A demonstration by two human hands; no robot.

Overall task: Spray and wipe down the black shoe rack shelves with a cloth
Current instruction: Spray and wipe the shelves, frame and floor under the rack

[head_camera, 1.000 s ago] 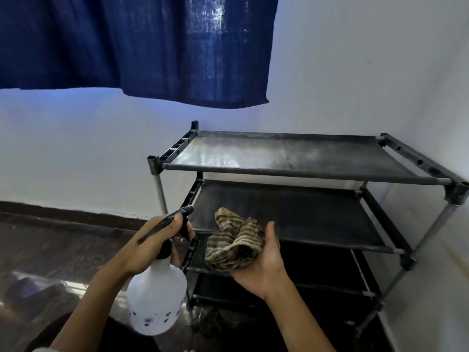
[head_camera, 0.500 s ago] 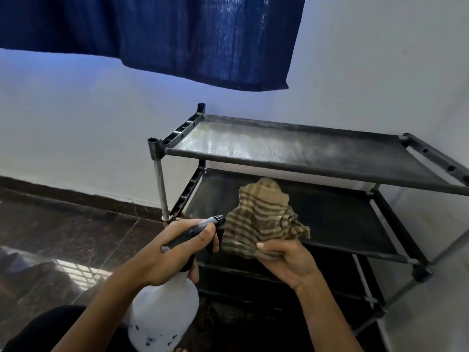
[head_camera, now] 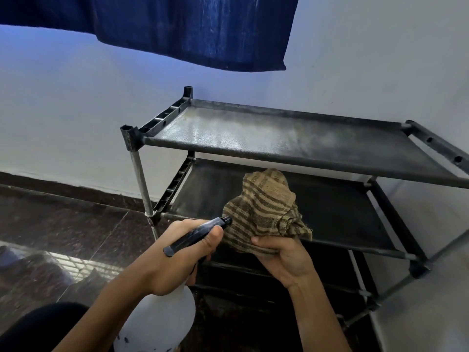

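Two hands shared the work at this moment. My left hand (head_camera: 177, 257) was wrapped around the neck of the white spray bottle (head_camera: 157, 323), its grip clamped on the black trigger head (head_camera: 199, 235), with the nozzle (head_camera: 227, 221) pointing up and to the right, almost touching the cloth. My right hand (head_camera: 284, 255) pinched the bunched striped cloth (head_camera: 264, 214) from below, thumb over its lower edge, so that the fabric stood up directly in front of the nozzle. I judge this arrangement was meant to wet the cloth itself rather than the shelf, which keeps the mist off the wall behind.

The black shoe rack (head_camera: 132, 138) stood in a corner against a pale wall (head_camera: 76, 110), its side close to the adjoining wall on the right. Its top shelf (head_camera: 291, 138) showed a grey, dusty or damp sheen across the mesh; which of the two cannot be told. The second shelf (head_camera: 337, 212), just behind the cloth, looked darker and more matt. Lower tiers were in shadow and hard to read. A dark blue curtain (head_camera: 177, 26) hung above the rack. The floor (head_camera: 63, 229) was dark polished stone, reflecting a bright window grid at the lower left.
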